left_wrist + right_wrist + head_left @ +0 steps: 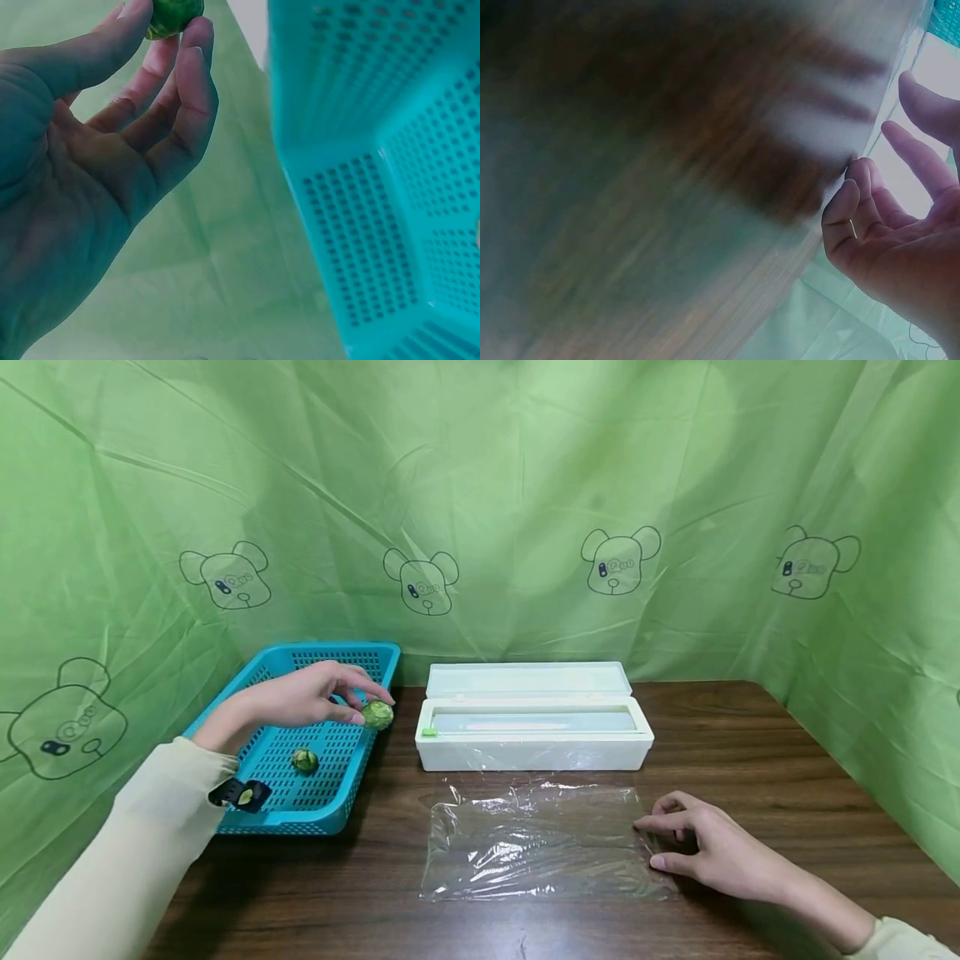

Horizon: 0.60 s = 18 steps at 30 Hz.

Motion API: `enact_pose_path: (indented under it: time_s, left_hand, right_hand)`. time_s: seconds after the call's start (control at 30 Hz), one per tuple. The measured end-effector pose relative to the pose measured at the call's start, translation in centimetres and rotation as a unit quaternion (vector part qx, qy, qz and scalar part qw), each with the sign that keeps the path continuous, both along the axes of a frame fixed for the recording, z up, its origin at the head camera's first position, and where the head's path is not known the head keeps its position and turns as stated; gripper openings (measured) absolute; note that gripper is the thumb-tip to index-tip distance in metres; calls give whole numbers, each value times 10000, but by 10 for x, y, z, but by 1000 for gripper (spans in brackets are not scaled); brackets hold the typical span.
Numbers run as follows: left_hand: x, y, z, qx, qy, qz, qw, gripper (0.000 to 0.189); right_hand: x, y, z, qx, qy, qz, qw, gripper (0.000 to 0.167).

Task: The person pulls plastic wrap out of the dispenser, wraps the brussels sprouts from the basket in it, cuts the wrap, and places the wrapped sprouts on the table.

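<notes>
Between the thumb and fingertips of my left hand (pixel 318 695) is a Brussels sprout (pixel 377 715), held over the right rim of a blue basket (pixel 341 806). The left wrist view shows the same pinch, with the sprout (pixel 174 16) cut off by the top edge. Another Brussels sprout (pixel 304 761) lies on the basket's floor. A sheet of clear plastic wrap (pixel 536 852) is spread on the table. At its right edge rests my right hand (pixel 712 847), fingers loosely bent and thumb apart from them (pixel 900 225). Whether its fingertips press the film is hard to tell.
Behind the wrap stands a white cling film dispenser (pixel 532 752) with its lid raised and a small green slider (pixel 429 732) at the left. Wooden table (pixel 750 760) surface extends to the right. A green curtain (pixel 510 468) closes off the back and sides.
</notes>
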<state>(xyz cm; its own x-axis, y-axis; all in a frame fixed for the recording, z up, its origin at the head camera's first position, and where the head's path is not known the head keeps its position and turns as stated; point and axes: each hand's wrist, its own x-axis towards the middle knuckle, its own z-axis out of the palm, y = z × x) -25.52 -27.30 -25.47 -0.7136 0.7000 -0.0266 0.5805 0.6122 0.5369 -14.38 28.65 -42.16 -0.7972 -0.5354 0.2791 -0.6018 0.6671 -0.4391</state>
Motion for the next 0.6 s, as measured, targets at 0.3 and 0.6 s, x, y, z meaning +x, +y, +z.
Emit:
enact_pose_path:
  time_s: [0.3,0.6]
  left_hand:
    - [17,38,3,-125,241,-347,9990,41]
    - [32,73,-6,-13,232,-883,9958,40]
  right_hand:
    - [1,0,-1,-61,3,6,10000,40]
    - [0,1,-1,8,89,17,10000,40]
